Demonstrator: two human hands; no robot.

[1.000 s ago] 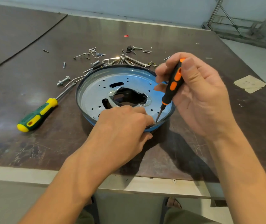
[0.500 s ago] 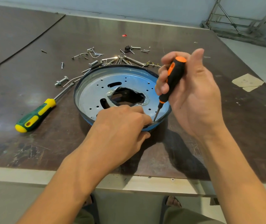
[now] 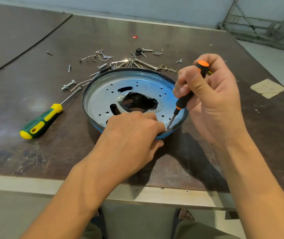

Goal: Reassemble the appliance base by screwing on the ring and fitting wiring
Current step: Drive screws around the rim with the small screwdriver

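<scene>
A round blue-rimmed metal base (image 3: 103,94) with a jagged centre hole lies on the dark table. My right hand (image 3: 213,100) grips a black and orange screwdriver (image 3: 187,94), held nearly upright. Its tip touches the base's near right rim, right beside my left fingertips. My left hand (image 3: 130,135) grips the base's near rim, fingers curled over the edge on top and thumb under it. Any screw under the tip is hidden by my fingers.
A green and yellow screwdriver (image 3: 41,121) lies left of the base. Several loose screws, bolts and wire clips (image 3: 120,62) are scattered behind it. A paper scrap (image 3: 267,87) sits at the right. The table's front edge (image 3: 34,183) is near my body.
My right hand has turned the orange screwdriver, and its handle stands more upright than before. My left hand stays on the near rim.
</scene>
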